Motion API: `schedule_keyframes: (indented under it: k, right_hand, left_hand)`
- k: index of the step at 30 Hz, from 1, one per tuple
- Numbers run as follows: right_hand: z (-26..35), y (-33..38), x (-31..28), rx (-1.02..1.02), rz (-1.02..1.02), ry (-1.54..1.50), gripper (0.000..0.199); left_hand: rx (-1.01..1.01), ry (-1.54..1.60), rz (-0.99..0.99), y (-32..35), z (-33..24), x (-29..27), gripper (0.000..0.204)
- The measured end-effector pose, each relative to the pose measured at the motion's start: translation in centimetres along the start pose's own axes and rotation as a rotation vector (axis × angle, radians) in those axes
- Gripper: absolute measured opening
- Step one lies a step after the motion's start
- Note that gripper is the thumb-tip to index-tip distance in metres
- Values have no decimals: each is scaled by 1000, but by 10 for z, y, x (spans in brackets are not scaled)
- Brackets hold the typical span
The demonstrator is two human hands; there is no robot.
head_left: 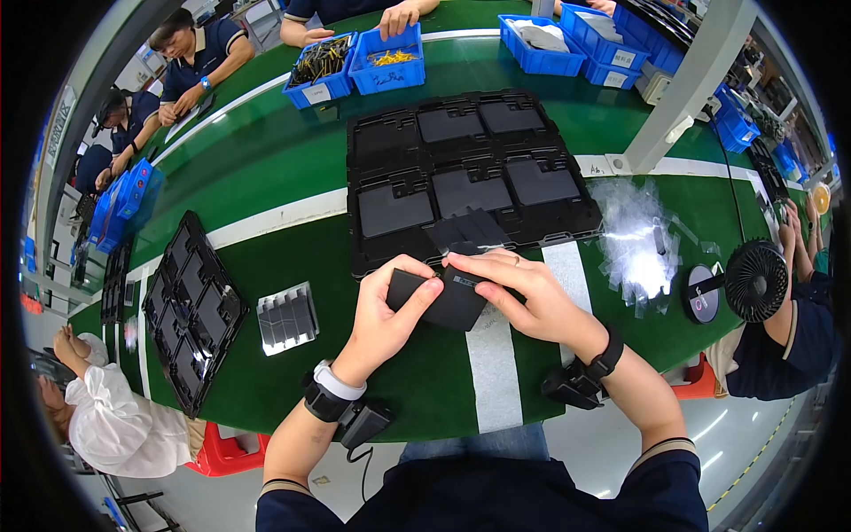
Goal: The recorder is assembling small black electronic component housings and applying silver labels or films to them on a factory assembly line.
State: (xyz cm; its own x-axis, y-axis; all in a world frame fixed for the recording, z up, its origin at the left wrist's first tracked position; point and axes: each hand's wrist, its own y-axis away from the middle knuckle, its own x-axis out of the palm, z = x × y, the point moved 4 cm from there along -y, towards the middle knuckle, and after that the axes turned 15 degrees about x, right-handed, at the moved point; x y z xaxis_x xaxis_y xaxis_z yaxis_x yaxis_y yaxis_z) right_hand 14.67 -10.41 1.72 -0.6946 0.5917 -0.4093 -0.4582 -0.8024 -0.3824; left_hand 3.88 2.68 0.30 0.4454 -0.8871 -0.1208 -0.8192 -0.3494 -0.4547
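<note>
Between my hands is a flat black rectangular device [456,306] with small light print near its upper edge. My left hand [394,297] is closed on its left side, thumb across the top face. My right hand [527,288] grips the right side, its fingertips pressed at the upper edge. Just beyond my fingers, some dark glossy strips [470,229] overlap the near edge of a large black compartment tray [355,235]. Several dark flat pieces lie in the tray's compartments. To the left, a sheet of dark film strips [287,319] rests on the green table.
A second black tray [197,310] lies left. Right are a heap of clear film scraps [634,244] and a small black fan [756,277]. Blue bins [387,75] stand at the back, near a grey metal post [678,106]. Other people sit around the table.
</note>
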Motion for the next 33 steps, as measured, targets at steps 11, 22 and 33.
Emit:
schedule_keyframes:
  k: [11, 22, 33]
  right_hand:
    - [-33, 3, -3, 617, 169, -704, 14]
    - [-22, 2, 0, 246, 164, 276, 35]
    - [-7, 1, 6, 375, 426, -225, 36]
  left_hand:
    - [90, -45, -50, 0, 0, 1, 11]
    - [-60, -77, 150, 2, 11, 4, 12]
    - [-271, 161, 38, 1, 12, -6, 11]
